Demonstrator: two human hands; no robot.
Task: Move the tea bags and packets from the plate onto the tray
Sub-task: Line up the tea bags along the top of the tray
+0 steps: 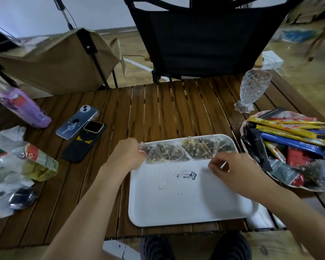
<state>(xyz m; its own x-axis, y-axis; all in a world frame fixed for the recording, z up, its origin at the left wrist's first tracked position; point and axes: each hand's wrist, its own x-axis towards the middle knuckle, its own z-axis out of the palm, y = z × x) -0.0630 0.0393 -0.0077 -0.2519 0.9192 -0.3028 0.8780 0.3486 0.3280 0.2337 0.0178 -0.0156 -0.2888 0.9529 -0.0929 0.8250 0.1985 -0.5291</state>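
Phones (77, 121), bottle (25, 107) left of tray (186, 203); glass (254, 89) beside plate (242, 128).

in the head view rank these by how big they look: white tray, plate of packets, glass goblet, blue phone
1. white tray, clearly largest
2. plate, partly cut off by the frame edge
3-4. glass goblet and blue phone look about alike; the goblet sits farther back, so unranked
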